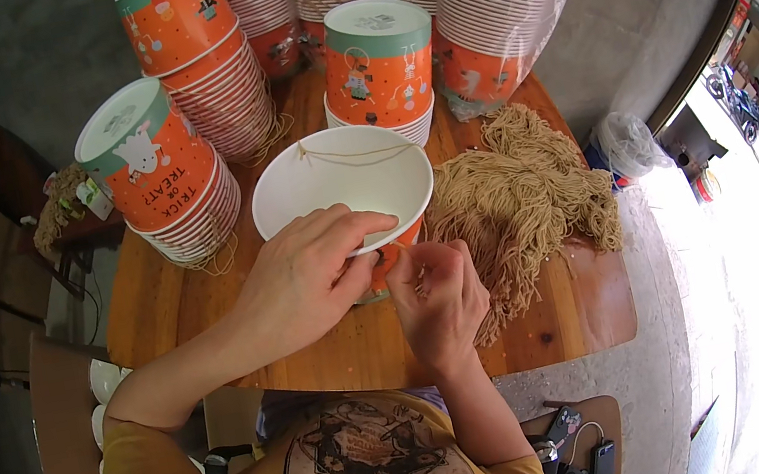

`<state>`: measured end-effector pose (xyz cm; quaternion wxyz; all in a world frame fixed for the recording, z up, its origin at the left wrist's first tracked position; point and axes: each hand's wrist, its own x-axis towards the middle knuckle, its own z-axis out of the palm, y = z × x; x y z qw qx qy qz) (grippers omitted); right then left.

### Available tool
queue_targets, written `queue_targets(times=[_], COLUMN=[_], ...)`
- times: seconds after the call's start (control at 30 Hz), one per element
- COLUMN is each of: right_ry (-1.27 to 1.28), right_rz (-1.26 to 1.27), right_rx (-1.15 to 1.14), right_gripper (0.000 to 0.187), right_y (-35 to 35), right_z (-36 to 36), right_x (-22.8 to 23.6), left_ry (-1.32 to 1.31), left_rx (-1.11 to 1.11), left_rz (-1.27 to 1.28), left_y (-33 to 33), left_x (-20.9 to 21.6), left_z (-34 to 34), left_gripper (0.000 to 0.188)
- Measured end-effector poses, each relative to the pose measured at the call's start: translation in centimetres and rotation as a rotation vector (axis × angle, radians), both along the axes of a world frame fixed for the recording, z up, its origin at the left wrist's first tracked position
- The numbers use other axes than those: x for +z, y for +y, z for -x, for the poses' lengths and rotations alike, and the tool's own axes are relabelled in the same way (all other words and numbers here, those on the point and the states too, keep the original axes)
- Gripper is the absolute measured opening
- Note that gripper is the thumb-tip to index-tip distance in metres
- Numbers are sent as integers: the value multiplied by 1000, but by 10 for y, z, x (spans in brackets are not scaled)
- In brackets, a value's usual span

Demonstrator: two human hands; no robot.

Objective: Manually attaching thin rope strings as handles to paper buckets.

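Note:
A white-lined paper bucket (294, 186) with an orange printed outside stands upright near the table's front edge. My left hand (312, 259) grips its near rim, fingers inside and thumb against the outer wall. A thin tan cord (364, 160) is attached at the bucket's far side and hangs in a loop inside it. Just right of my left hand, my right hand (440, 292) is closed in a pinch against the bucket's outer near side. A bit of tan cord shows between its fingers; the fingertips are partly hidden.
A heap of loose tan cords (520, 197) lies to the right on the wooden table (576, 314). Upside-down stacks of orange buckets stand at the left (155, 175) and centre back (380, 64). Taller stacks, one a plastic-wrapped stack (501, 2), line the back.

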<state>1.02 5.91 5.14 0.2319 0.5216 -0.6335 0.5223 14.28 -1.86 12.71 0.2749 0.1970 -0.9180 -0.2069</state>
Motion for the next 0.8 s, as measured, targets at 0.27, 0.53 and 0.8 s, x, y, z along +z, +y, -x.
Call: queue_targets(times=[0.27, 0.53, 0.8], right_ry=[41, -83, -312], right_rz=[-4, -43, -124], right_rx=[-7, 60, 134], right_gripper=[25, 26, 19], right_y=[-3, 6, 17], right_z=[-1, -2, 1], right_x=[-5, -8, -12], left_ry=[9, -77, -297], left_rx=[4, -33, -177], left_rz=[27, -135, -522], left_y=[3, 3, -29], left_x=[-2, 1, -5], left_z=[0, -1, 19], left_gripper=[34, 29, 23])
